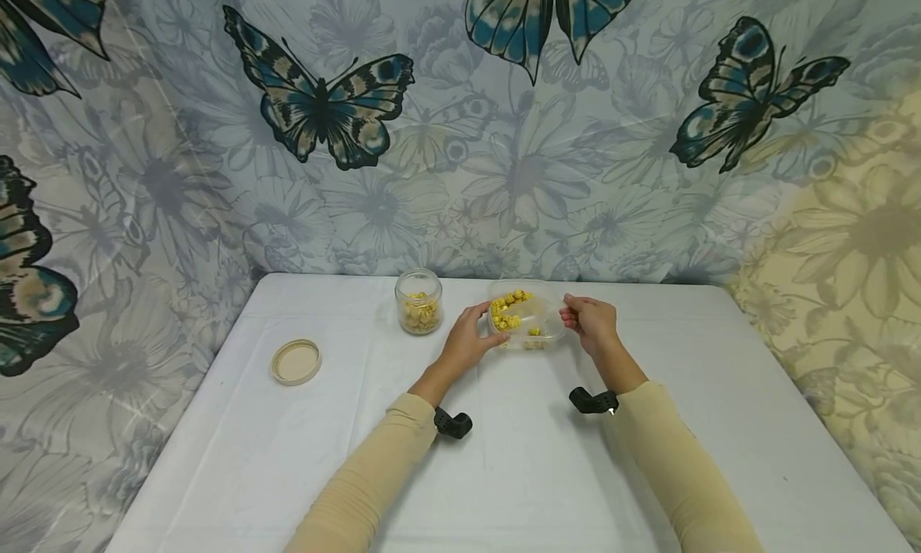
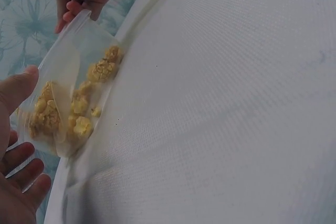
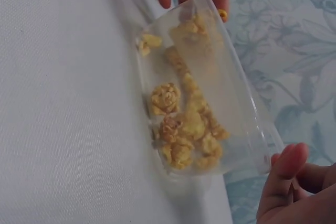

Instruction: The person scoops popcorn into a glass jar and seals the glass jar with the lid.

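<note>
A clear plastic container (image 1: 548, 307) with yellow popcorn (image 1: 506, 323) in it stands at the table's back, between both hands. The left hand (image 1: 464, 344) holds its left end, thumb at the rim and fingers along the outside. At the opposite end the right hand (image 1: 594, 325) pinches the rim between thumb and fingers, plainest in the right wrist view (image 3: 304, 198). A translucent surface (image 3: 210, 66) lies across part of the popcorn; whether it is a wall or a separate piece I cannot tell. Left of the container is an uncovered glass jar (image 1: 419, 276), partly filled with popcorn.
A round beige-rimmed lid (image 1: 296, 363) lies on the left of the white-covered table (image 1: 489, 473). Behind the table's back edge hangs a butterfly-printed cloth (image 1: 460, 193). Each wrist wears a black camera strap (image 1: 452, 423).
</note>
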A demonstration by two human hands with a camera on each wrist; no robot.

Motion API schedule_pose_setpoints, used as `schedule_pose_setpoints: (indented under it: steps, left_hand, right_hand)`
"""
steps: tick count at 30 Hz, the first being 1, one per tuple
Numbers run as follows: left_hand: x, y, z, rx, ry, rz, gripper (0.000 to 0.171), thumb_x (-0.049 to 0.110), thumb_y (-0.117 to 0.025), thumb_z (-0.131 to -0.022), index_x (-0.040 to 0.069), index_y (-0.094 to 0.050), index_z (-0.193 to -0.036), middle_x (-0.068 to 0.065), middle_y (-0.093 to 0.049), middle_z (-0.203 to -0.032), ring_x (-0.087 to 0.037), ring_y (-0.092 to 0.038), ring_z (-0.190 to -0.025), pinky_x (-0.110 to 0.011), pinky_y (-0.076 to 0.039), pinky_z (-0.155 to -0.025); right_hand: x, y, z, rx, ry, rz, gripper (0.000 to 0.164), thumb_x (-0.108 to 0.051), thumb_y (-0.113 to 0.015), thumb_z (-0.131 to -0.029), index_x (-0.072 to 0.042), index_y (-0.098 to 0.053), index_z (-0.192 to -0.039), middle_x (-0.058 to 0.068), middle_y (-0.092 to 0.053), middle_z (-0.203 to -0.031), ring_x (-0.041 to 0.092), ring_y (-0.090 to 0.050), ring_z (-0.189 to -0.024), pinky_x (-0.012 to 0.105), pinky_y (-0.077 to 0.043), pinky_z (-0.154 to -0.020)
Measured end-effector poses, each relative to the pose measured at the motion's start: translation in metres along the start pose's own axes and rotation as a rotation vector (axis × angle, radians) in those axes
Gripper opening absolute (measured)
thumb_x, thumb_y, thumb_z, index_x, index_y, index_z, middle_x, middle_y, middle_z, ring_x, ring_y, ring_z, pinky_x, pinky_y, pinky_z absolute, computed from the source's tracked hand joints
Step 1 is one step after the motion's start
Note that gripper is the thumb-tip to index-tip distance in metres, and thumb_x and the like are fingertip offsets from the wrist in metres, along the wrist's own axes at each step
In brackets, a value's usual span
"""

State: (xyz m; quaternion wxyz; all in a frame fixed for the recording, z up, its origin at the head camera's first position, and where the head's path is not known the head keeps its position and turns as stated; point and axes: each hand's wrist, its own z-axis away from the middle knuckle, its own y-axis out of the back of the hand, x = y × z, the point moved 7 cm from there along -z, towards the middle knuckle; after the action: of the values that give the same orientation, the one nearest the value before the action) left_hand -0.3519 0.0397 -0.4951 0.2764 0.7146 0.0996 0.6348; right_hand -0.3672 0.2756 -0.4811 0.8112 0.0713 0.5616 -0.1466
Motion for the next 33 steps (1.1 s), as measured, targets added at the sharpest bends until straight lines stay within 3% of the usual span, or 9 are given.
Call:
schedule_pose_setpoints:
  steps: [4, 12, 16, 19, 22, 26, 29, 33]
  left_hand:
    - [0.0, 0.0, 0.0, 0.001, 0.001, 0.006, 0.073, 0.038, -0.072, -0.088, 0.012, -0.04, -0.148, -0.013, -0.046, -0.147, -0.029, -0.044, -0.137, -0.046, -0.039, -0.113]
    - [0.001, -0.001, 0.002, -0.005, 0.001, -0.006, 0.074, 0.04, -0.071, -0.088, 0.012, -0.04, -0.148, -0.012, -0.046, -0.147, -0.029, -0.044, -0.137, -0.046, -0.038, -0.113]
    - [0.001, 0.0, 0.001, 0.005, -0.002, -0.013, 0.073, 0.039, -0.072, -0.088, 0.011, -0.04, -0.148, -0.013, -0.046, -0.146, -0.029, -0.044, -0.136, -0.046, -0.039, -0.112]
    - [0.002, 0.001, 0.0, 0.009, -0.005, -0.013, 0.073, 0.039, -0.072, -0.088, 0.011, -0.04, -0.148, -0.013, -0.046, -0.146, -0.029, -0.045, -0.136, -0.046, -0.039, -0.112]
    - [0.002, 0.001, 0.0, 0.005, -0.005, -0.008, 0.074, 0.039, -0.072, -0.088, 0.012, -0.04, -0.148, -0.012, -0.046, -0.147, -0.029, -0.044, -0.137, -0.046, -0.039, -0.112]
    - [0.002, 0.001, 0.0, 0.004, -0.009, -0.004, 0.073, 0.038, -0.072, -0.088, 0.012, -0.04, -0.148, -0.012, -0.046, -0.147, -0.029, -0.044, -0.137, -0.046, -0.039, -0.113]
    - [0.001, 0.001, 0.0, 0.005, -0.009, -0.007, 0.073, 0.039, -0.072, -0.088, 0.012, -0.04, -0.148, -0.012, -0.046, -0.147, -0.029, -0.044, -0.137, -0.047, -0.039, -0.112]
    - [0.001, 0.001, 0.0, 0.004, -0.01, -0.011, 0.072, 0.038, -0.072, -0.088, 0.012, -0.04, -0.148, -0.013, -0.046, -0.147, -0.03, -0.044, -0.137, -0.048, -0.039, -0.112]
  right_hand:
    - [-0.003, -0.001, 0.0, -0.008, 0.021, -0.014, 0.04, -0.014, -0.057, -0.099, 0.01, -0.051, -0.13, -0.005, -0.063, -0.062, 0.002, -0.059, -0.054, 0.014, -0.051, -0.052]
    - [-0.011, -0.008, 0.0, -0.109, 0.083, 0.103, 0.045, -0.017, -0.056, -0.1, 0.012, -0.05, -0.134, -0.005, -0.065, -0.066, 0.002, -0.06, -0.057, 0.015, -0.053, -0.055]
    - [-0.013, -0.007, 0.0, -0.156, 0.055, 0.153, 0.047, -0.018, -0.055, -0.1, 0.013, -0.047, -0.135, -0.005, -0.066, -0.066, 0.001, -0.06, -0.057, 0.013, -0.052, -0.054]
    - [-0.01, -0.003, 0.0, -0.153, -0.002, 0.125, 0.048, -0.016, -0.055, -0.1, 0.013, -0.045, -0.136, -0.004, -0.066, -0.066, 0.002, -0.06, -0.056, 0.013, -0.052, -0.054]
    - [-0.007, 0.002, 0.001, -0.125, -0.061, 0.058, 0.037, -0.013, -0.057, -0.098, 0.01, -0.052, -0.127, -0.003, -0.066, -0.063, 0.003, -0.06, -0.055, 0.014, -0.052, -0.053]
    - [-0.006, 0.004, 0.003, -0.12, -0.107, -0.028, 0.013, -0.011, -0.059, -0.097, 0.001, -0.062, -0.1, -0.001, -0.065, -0.061, 0.005, -0.06, -0.054, 0.015, -0.052, -0.052]
    - [-0.005, 0.006, 0.004, -0.11, -0.133, -0.079, 0.012, -0.01, -0.059, -0.097, -0.003, -0.063, -0.088, 0.0, -0.065, -0.06, 0.006, -0.06, -0.054, 0.016, -0.051, -0.051]
    - [-0.003, 0.01, 0.006, -0.089, -0.168, -0.126, 0.013, -0.011, -0.059, -0.097, -0.005, -0.064, -0.087, 0.001, -0.066, -0.061, 0.006, -0.06, -0.055, 0.016, -0.051, -0.051]
